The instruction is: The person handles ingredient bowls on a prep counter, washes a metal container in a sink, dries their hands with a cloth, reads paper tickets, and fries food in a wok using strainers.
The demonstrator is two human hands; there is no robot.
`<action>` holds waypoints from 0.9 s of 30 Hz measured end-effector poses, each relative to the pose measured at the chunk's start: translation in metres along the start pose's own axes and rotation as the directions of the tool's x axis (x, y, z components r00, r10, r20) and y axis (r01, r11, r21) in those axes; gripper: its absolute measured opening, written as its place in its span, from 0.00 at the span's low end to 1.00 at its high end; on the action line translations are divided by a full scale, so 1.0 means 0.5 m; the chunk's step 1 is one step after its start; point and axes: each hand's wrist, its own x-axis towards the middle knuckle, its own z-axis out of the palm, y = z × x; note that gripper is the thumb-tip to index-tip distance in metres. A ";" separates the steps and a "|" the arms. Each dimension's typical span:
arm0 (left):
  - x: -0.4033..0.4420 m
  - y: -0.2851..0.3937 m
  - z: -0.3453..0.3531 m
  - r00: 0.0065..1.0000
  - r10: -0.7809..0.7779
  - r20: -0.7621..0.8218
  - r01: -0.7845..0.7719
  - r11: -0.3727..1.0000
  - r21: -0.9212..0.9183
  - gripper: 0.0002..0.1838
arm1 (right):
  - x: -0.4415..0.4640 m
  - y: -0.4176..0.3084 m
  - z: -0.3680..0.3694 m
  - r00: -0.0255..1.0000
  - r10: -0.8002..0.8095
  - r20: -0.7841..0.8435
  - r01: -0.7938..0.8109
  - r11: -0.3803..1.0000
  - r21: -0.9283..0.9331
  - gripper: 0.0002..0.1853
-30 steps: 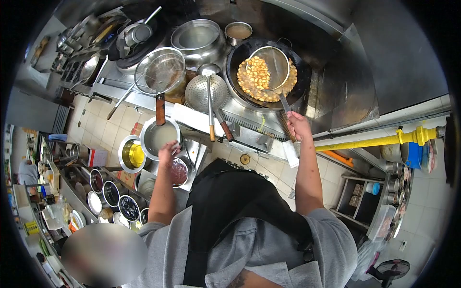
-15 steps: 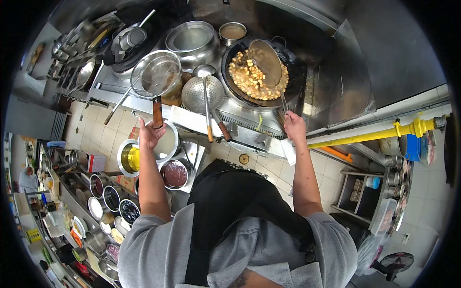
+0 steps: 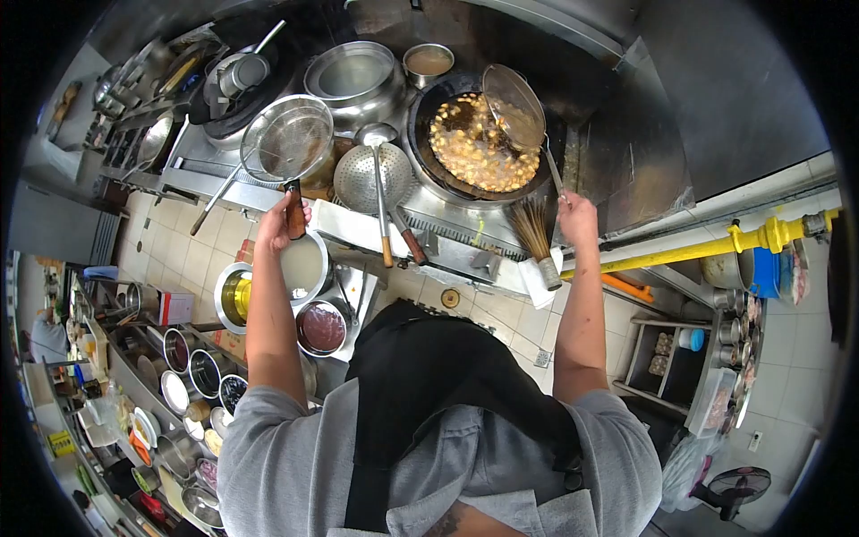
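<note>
My left hand (image 3: 279, 224) is closed around the wooden handle of a round wire strainer (image 3: 286, 139), which rests over the counter at the left. My right hand (image 3: 575, 217) grips the handle of a mesh skimmer (image 3: 514, 106). That skimmer is tilted up at the right side of the wok (image 3: 420, 163), with its lower rim near the food. Pale golden pieces (image 3: 479, 152) lie in bubbling oil in the wok. A perforated ladle (image 3: 365, 179) and a solid ladle (image 3: 376, 134) lie side by side between the strainer and the wok.
Behind stand a large metal pot (image 3: 351, 72) and a small pot (image 3: 429, 63). A bamboo brush (image 3: 537, 242) leans at the stove's front edge. Bowls of yellow oil (image 3: 234, 298), cloudy liquid (image 3: 300, 267) and red sauce (image 3: 321, 328) are near my left forearm. A yellow pipe (image 3: 698, 256) runs right.
The mesh skimmer has tipped up and its pieces have gone into the wok. My left hand has moved from the bowls up to the strainer handle and closed on it.
</note>
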 end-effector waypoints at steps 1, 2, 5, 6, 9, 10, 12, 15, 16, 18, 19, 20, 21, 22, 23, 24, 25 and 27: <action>0.011 0.002 -0.002 1.000 -0.015 -0.002 0.015 0.999 0.029 0.25 | 0.006 0.009 -0.003 1.000 0.000 -0.002 0.000 1.000 -0.001 0.16; 0.021 0.003 -0.004 1.000 -0.014 0.001 0.014 0.999 0.029 0.25 | 0.017 0.023 -0.006 0.997 -0.063 -0.037 0.061 0.997 -0.044 0.17; 0.032 0.006 0.006 0.997 -0.036 -0.070 0.040 0.997 0.059 0.21 | 0.034 0.029 -0.028 0.999 -0.044 -0.004 0.043 0.997 -0.059 0.17; 0.038 0.002 0.005 0.995 -0.003 -0.097 0.012 0.996 0.093 0.18 | 0.036 0.032 -0.039 0.997 -0.076 0.023 0.077 0.995 -0.059 0.17; 0.041 -0.008 0.007 0.981 0.115 -0.156 -0.091 0.983 0.157 0.13 | 0.035 0.036 -0.035 0.988 -0.151 -0.018 0.149 0.983 -0.103 0.16; 0.036 -0.015 0.015 0.962 0.199 -0.188 -0.164 0.969 0.186 0.10 | 0.036 0.038 -0.033 0.977 -0.197 -0.080 0.184 0.971 -0.153 0.16; 0.014 -0.022 0.030 0.957 0.216 -0.192 -0.177 0.963 0.204 0.09 | 0.053 0.045 -0.043 0.978 -0.189 -0.091 0.171 0.970 -0.171 0.16; -0.067 -0.025 0.091 0.942 0.261 -0.210 -0.204 0.945 0.258 0.08 | 0.101 0.084 -0.043 0.962 -0.234 -0.138 0.204 0.958 -0.201 0.16; -0.089 -0.029 0.104 0.941 0.285 -0.184 -0.232 0.937 0.261 0.09 | 0.110 0.080 -0.051 0.988 -0.122 -0.092 0.106 0.981 -0.159 0.16; -0.146 -0.035 0.152 0.925 0.326 -0.198 -0.258 0.917 0.305 0.12 | 0.122 0.102 -0.037 0.997 -0.029 -0.068 0.029 1.000 -0.010 0.13; -0.170 -0.041 0.173 0.923 0.342 -0.179 -0.277 0.909 0.311 0.13 | 0.124 0.114 -0.017 0.997 -0.033 -0.064 0.032 0.999 -0.011 0.13; -0.186 -0.054 0.187 0.920 0.354 -0.171 -0.291 0.906 0.309 0.13 | 0.120 0.125 0.000 0.992 0.105 0.065 -0.115 0.978 0.173 0.10; -0.200 -0.064 0.199 0.917 0.365 -0.160 -0.305 0.901 0.308 0.13 | 0.114 0.137 0.016 0.953 0.216 0.212 -0.278 0.903 0.329 0.08; -0.217 -0.072 0.209 0.923 0.351 -0.157 -0.280 0.893 0.352 0.12 | 0.097 0.143 0.046 0.924 0.275 0.265 -0.373 0.801 0.468 0.07; -0.231 -0.081 0.225 0.926 0.330 -0.184 -0.260 0.910 0.322 0.12 | 0.081 0.150 0.073 0.881 0.285 0.379 -0.462 0.695 0.551 0.06; -0.240 -0.092 0.233 0.927 0.333 -0.173 -0.267 0.910 0.317 0.12 | 0.061 0.135 0.093 0.835 0.336 0.435 -0.545 0.608 0.578 0.05; -0.248 -0.100 0.242 0.928 0.336 -0.163 -0.275 0.910 0.311 0.12 | 0.055 0.139 0.117 0.804 0.313 0.506 -0.591 0.516 0.620 0.03; -0.258 -0.117 0.259 0.935 0.317 -0.160 -0.259 0.916 0.305 0.12 | 0.065 0.146 0.177 0.759 0.249 0.601 -0.646 0.395 0.653 0.03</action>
